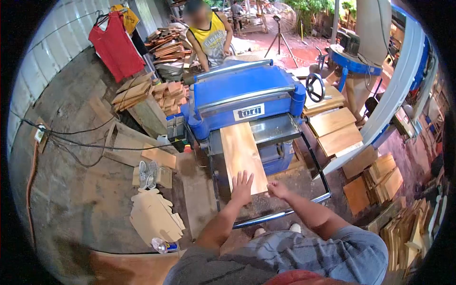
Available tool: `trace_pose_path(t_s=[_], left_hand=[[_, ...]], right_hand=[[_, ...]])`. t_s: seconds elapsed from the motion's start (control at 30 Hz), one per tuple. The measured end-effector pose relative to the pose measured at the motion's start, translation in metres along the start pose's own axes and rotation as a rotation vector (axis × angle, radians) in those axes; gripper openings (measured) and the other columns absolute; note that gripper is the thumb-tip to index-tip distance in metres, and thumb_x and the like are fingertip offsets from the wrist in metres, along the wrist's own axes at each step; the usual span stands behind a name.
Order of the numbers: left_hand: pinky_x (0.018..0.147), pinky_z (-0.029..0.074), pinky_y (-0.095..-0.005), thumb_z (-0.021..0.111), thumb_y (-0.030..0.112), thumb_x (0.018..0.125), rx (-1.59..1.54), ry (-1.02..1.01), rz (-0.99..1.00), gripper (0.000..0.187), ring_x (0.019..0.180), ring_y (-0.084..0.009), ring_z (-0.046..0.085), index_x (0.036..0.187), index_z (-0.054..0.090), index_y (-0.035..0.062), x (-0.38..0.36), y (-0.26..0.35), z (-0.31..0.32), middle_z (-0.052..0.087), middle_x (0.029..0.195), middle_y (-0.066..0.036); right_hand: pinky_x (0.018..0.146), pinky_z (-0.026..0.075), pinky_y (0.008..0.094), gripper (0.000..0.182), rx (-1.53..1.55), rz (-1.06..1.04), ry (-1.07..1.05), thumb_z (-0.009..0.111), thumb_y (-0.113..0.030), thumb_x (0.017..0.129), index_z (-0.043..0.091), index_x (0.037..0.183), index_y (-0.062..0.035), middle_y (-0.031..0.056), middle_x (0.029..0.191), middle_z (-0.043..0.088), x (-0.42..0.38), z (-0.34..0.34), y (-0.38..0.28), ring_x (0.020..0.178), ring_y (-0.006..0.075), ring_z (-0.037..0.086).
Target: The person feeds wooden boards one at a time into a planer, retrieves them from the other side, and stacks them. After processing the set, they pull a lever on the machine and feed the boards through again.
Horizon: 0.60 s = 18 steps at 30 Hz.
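A wooden board [243, 152] runs lengthwise away from me, its far end under the front of a blue thickness planer [244, 85] marked "torq". Spread fingers of my left hand [241, 188] lie flat on the board's near left part. At the near right corner, my right hand [278, 190] is closed, its fingertips pinching the board's edge. Beneath the board is the planer's metal infeed table [275, 130]. A black handwheel [315, 87] sits on the machine's right side.
Another person [209, 35] stands behind the planer. Flat boards [335, 130] are stacked at right, with more wood pieces [375, 180] nearer me. Black cables [95, 146] cross the left side above cardboard [154, 216]. A roller bar [280, 210] spans in front of my feet.
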State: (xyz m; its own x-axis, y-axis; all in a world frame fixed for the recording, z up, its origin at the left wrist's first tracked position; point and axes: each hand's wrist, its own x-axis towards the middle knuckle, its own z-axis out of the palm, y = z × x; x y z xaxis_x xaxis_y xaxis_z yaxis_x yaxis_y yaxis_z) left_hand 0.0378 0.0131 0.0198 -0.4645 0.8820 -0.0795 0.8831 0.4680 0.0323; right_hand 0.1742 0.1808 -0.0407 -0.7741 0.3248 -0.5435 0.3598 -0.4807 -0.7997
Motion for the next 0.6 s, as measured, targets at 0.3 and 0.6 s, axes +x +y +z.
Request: trace_pose_path(t_s=[0.3,0.6], left_hand=[[0.115,0.013,-0.0564,0.076,0.021,0.07,-0.058,-0.061,0.008,0.103,0.145,-0.0412,0.011,0.153,0.016,0.0165,0.022,-0.013,-0.011,0.012,0.158,-0.02],[0.1,0.04,-0.0494,0.07,0.039,0.078,-0.432,-0.022,0.581,0.057,0.121,-0.0391,0.05,0.123,0.054,0.0095,-0.073,0.009,0.005,0.054,0.126,-0.023]], right_hand=[[0.082,0.047,0.0483,0.063,-1.522,-0.22,0.004,0.059,-0.063,0.082,0.061,0.112,-0.0082,0.0193,0.097,0.067,-0.14,-0.094,-0.006,0.093,0.0386,0.064],[0.08,0.044,0.0423,0.025,-1.724,-0.427,0.288,0.072,-0.03,0.067,0.064,0.083,-0.0135,0.0067,0.087,0.066,-0.144,-0.133,0.012,0.09,0.0285,0.063]])
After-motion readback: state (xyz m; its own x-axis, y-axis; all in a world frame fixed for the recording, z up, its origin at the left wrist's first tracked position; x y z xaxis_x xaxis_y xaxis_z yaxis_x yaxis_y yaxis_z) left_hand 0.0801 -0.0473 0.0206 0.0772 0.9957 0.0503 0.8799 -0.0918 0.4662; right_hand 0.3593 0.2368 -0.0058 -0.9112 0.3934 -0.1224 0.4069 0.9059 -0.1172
